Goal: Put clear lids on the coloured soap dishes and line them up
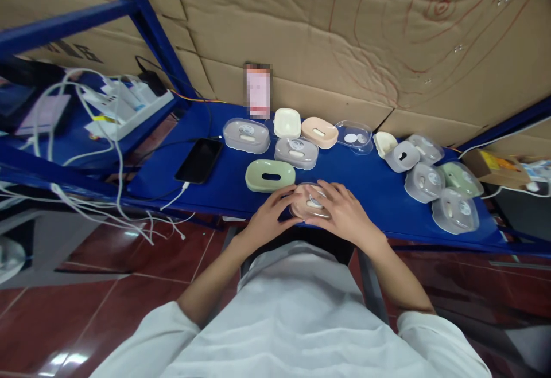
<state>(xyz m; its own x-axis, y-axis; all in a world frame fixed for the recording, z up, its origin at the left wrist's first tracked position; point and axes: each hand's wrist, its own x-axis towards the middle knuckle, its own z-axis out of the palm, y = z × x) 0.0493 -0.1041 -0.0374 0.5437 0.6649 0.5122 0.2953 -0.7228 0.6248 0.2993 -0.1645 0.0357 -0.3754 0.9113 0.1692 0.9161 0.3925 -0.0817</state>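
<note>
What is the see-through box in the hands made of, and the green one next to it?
The clear box under the left hand and right hand looks like glossy transparent plastic, since you see through it. The green box looks like smooth, matte, opaque plastic, with moulded rounded edges.

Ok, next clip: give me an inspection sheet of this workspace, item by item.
Surface: blue shelf, front edge near the person.
Job's things: clear-lidded soap box at the front edge, between both hands.
Clutter: green tray, cream tray, peach tray, lidded boxes at right, black phone.
Grippers: left hand and right hand both grip the soap box.
Cables: white cables trailing at left, power strip.
Surroundings: cardboard wall, red tiled floor.
</note>
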